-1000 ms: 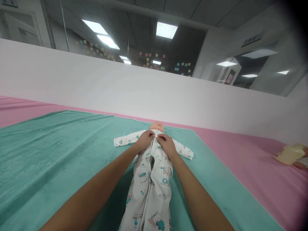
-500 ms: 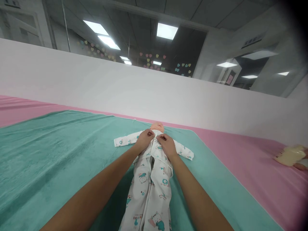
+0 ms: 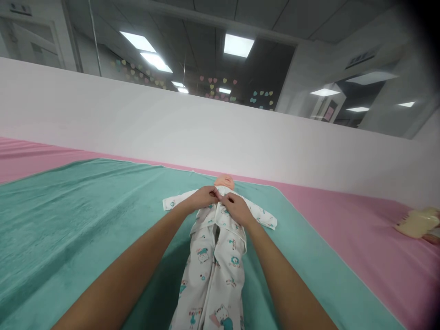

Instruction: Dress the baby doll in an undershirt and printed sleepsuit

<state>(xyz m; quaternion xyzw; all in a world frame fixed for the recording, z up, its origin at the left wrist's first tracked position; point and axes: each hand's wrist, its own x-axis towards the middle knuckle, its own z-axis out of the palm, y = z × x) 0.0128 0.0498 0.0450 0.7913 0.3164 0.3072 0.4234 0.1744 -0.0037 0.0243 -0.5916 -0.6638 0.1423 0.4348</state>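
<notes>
A vinyl baby doll (image 3: 224, 182) lies on its back in a white footed sleepsuit (image 3: 212, 270) printed with small teal and red cartoon animals, its head pointing away from the person and its sleeves spread out sideways. Both hands work at the doll's collar, in a narrow pinch. The left hand (image 3: 205, 197) comes in from the doll's right side and the right hand (image 3: 236, 209) from the other, with their fingertips almost meeting on the sleepsuit's front opening just below the doll's chin. The fingers cover whatever fastening lies there, so only the gathered cloth shows. Below the hands, the front gapes slightly. The doll rests on a teal plush towel (image 3: 72, 229), which lies over a pink sheet (image 3: 364, 243). Well to the doll's far side, at the frame's right edge, a co-worker's fingers (image 3: 430, 238) rest by a cream pad (image 3: 417, 222) on the sheet. Beyond the doll, paper hearts (image 3: 261, 97) dot a glass partition, and a wall plaque (image 3: 360, 59) is too small to read.
</notes>
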